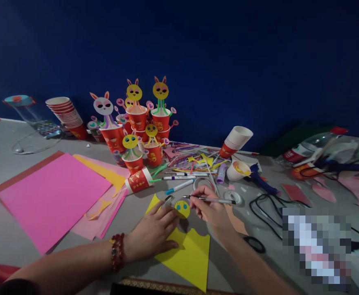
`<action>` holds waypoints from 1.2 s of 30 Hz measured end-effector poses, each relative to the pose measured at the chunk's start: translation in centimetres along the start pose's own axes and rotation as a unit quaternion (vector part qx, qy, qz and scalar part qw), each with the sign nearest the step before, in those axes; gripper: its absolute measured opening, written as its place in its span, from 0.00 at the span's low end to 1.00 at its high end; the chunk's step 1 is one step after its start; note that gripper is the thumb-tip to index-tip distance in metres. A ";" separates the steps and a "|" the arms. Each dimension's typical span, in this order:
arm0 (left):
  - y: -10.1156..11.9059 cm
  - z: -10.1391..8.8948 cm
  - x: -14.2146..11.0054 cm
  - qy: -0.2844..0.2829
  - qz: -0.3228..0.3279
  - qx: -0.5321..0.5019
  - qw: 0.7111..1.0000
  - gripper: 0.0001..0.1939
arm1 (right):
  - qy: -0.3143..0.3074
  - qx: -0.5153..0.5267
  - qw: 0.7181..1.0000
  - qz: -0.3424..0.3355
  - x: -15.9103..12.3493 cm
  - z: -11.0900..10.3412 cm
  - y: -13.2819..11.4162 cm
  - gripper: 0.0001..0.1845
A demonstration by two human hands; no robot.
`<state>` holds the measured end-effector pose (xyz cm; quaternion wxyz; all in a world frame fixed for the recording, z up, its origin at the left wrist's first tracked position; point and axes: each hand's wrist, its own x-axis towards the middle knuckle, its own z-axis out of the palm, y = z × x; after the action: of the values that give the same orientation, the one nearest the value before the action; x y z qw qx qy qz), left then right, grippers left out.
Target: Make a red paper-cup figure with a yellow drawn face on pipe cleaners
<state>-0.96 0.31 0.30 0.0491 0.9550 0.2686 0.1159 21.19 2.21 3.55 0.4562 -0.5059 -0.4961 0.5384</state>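
The right hand pinches a pen between thumb and fingers, its tip near the upper edge of a yellow paper disc with two blue eyes; the left hand lies flat at the disc's left side, fingers extended, thumb spread apart, over a cut yellow sheet. Red cups with paper figures stand beyond; a pink sheet lies leftward.

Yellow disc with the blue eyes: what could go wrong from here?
The right hand holds a pen, its tip near the yellow disc; a slip might leave a stray mark. The left hand, close against the disc, might shift it. The red cup lying on its side might roll if bumped.
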 end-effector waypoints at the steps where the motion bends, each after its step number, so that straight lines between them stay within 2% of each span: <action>1: 0.0 0.0 0.0 0.000 0.001 -0.003 1.000 0.31 | -0.007 -0.005 1.000 0.007 -0.5 0.1 -0.1 0.13; 4: 0.2 -0.1 -0.1 0.000 0.007 -0.006 1.000 0.31 | -0.003 -0.065 0.998 0.002 -2.1 0.2 0.5 0.10; 9: 0.3 -0.1 -0.1 -0.012 0.011 -0.007 1.000 0.34 | 0.036 -0.200 0.975 -0.094 -3.2 0.4 2.7 0.06; 13: 0.3 -0.3 -0.1 -0.023 0.010 0.000 1.000 0.36 | 0.050 -0.251 0.956 -0.146 -2.9 0.4 3.7 0.07; 36: 0.2 0.2 0.1 -0.035 0.006 -0.016 0.999 0.35 | 0.011 -0.269 0.954 -0.128 -2.4 0.3 3.4 0.10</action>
<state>-0.77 0.15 0.15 0.0731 0.9592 0.2589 0.0872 21.15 -0.53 0.40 0.3739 -0.5481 -0.6782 0.3160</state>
